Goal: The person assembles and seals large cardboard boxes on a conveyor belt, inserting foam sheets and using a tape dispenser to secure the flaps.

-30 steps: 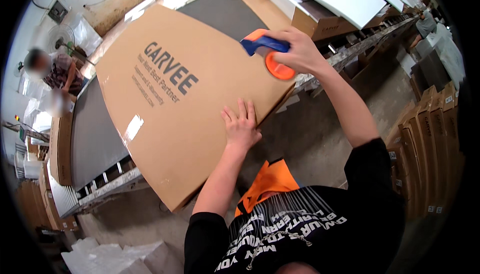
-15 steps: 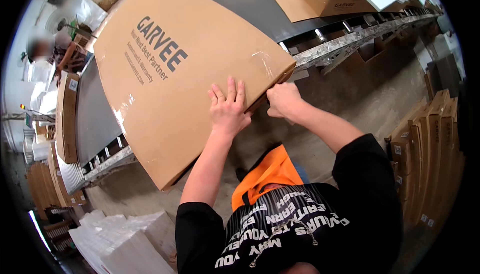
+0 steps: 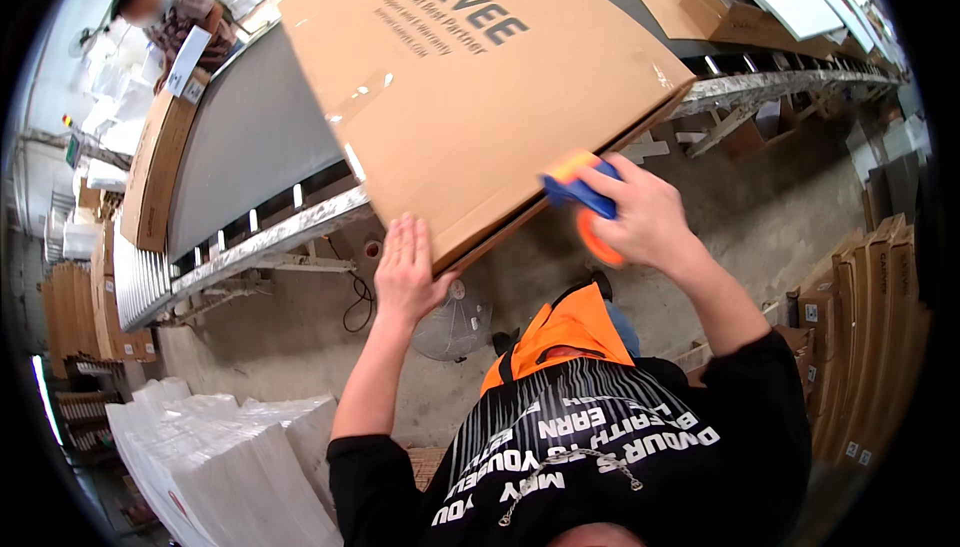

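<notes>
A large flat cardboard box (image 3: pixel 480 127) with dark printing lies across the conveyor, its near edge jutting out toward me. My left hand (image 3: pixel 403 272) rests with fingers stretched flat on the box's near left corner, the thumb at its side. In my right hand (image 3: pixel 648 215) is a blue and orange tape dispenser (image 3: pixel 585 190), slightly blurred, which I grip beside the near long edge of the box. A dark gap runs along part of that edge. Shiny strips of clear tape show on the left side and far right corner of the box.
The grey conveyor belt (image 3: pixel 255 137) has a pale metal side rail. A long carton (image 3: pixel 160 172) stands at the left, with another person (image 3: pixel 190 22) behind it. White foam sheets (image 3: pixel 215 447) are stacked lower left, flat cartons (image 3: pixel 865 327) at right. A floor fan (image 3: pixel 455 325) stands below.
The box has shifted to the right and away in view. My left hand has moved to its near left corner. My right hand has come off the edge, and the tape dispenser now shows.
</notes>
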Action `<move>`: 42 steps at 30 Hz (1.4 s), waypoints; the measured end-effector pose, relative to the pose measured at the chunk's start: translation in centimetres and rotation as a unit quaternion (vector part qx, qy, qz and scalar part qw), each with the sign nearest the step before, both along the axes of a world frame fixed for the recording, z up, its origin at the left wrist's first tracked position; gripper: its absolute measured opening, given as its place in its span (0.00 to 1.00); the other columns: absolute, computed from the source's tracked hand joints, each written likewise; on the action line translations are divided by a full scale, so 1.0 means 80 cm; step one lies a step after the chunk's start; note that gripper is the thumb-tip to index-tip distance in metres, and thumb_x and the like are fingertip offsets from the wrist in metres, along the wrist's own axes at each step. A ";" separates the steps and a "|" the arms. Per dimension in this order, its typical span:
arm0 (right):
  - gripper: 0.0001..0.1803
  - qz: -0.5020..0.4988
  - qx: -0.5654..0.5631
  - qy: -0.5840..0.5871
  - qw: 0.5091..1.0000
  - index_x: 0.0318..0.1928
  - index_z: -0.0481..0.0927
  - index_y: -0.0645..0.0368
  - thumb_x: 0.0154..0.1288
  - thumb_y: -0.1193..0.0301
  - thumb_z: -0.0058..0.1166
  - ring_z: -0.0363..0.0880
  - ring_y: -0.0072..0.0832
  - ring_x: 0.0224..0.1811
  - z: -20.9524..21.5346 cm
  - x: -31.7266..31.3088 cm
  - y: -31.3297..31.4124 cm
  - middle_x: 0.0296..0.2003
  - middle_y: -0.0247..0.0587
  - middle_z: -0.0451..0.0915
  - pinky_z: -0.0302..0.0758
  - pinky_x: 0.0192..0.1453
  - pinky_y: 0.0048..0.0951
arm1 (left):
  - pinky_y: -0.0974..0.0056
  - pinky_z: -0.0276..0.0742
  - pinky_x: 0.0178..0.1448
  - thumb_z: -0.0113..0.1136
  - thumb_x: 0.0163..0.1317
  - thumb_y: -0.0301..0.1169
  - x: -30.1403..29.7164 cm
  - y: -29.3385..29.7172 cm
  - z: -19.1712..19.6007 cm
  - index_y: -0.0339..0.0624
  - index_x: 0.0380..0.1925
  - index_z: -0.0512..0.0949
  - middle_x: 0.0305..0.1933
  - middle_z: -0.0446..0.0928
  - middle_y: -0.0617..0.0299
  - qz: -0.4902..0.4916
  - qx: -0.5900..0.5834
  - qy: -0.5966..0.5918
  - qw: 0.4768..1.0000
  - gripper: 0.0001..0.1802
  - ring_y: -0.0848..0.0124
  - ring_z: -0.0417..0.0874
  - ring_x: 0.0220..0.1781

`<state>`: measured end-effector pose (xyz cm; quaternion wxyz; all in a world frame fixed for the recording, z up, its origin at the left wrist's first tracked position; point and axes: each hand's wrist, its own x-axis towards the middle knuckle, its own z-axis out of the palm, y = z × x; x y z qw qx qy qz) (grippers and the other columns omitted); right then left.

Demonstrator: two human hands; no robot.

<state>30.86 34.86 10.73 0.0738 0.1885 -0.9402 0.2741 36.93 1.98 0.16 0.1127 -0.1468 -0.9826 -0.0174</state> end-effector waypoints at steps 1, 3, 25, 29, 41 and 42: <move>0.21 0.020 0.027 0.025 0.999 0.49 0.81 0.45 0.51 0.65 0.57 0.82 0.47 0.40 0.016 -0.007 -0.051 0.42 0.47 0.79 0.80 0.45 0.43 | 0.52 0.65 0.71 0.76 0.38 0.52 -0.003 -0.002 -0.009 0.28 0.61 0.68 0.66 0.68 0.37 -0.003 0.028 0.026 0.999 0.53 0.44 0.69 0.68; 0.19 0.049 0.077 0.062 0.994 0.47 0.82 0.47 0.51 0.65 0.58 0.82 0.47 0.41 0.048 -0.030 -0.141 0.42 0.51 0.79 0.79 0.45 0.42 | 0.54 0.72 0.67 0.77 0.35 0.49 -0.008 -0.001 -0.012 0.30 0.57 0.73 0.62 0.73 0.40 -0.007 0.067 0.065 0.996 0.49 0.45 0.73 0.64; 0.27 0.067 -0.481 -0.592 0.643 0.52 0.75 0.74 0.50 0.72 0.57 0.82 0.29 0.36 -0.025 0.019 -0.057 0.40 0.48 0.82 0.81 0.42 0.28 | 0.55 0.76 0.62 0.79 0.30 0.46 0.001 -0.016 -0.014 0.33 0.52 0.78 0.58 0.77 0.44 0.007 0.121 0.110 0.987 0.45 0.47 0.77 0.61; 0.20 0.066 -0.536 -0.607 0.583 0.45 0.75 0.71 0.52 0.71 0.56 0.80 0.28 0.22 -0.021 0.018 -0.063 0.29 0.48 0.81 0.80 0.29 0.26 | 0.53 0.73 0.65 0.79 0.31 0.45 0.004 -0.020 -0.014 0.33 0.54 0.77 0.60 0.75 0.43 0.023 0.131 0.088 0.987 0.46 0.47 0.75 0.64; 0.29 0.094 0.003 0.048 0.994 0.57 0.78 0.61 0.52 0.66 0.56 0.82 0.42 0.49 0.063 -0.017 -0.227 0.47 0.55 0.81 0.78 0.54 0.36 | 0.49 0.68 0.70 0.77 0.37 0.46 0.005 -0.028 -0.044 0.30 0.55 0.74 0.62 0.73 0.43 0.000 0.227 0.158 0.961 0.46 0.45 0.72 0.66; 0.29 0.054 0.118 0.111 0.985 0.55 0.80 0.58 0.49 0.65 0.57 0.83 0.44 0.47 0.062 -0.024 -0.248 0.44 0.57 0.82 0.79 0.52 0.38 | 0.50 0.69 0.69 0.77 0.37 0.46 0.004 -0.027 -0.044 0.30 0.55 0.75 0.61 0.74 0.44 0.002 0.237 0.161 0.958 0.45 0.46 0.73 0.65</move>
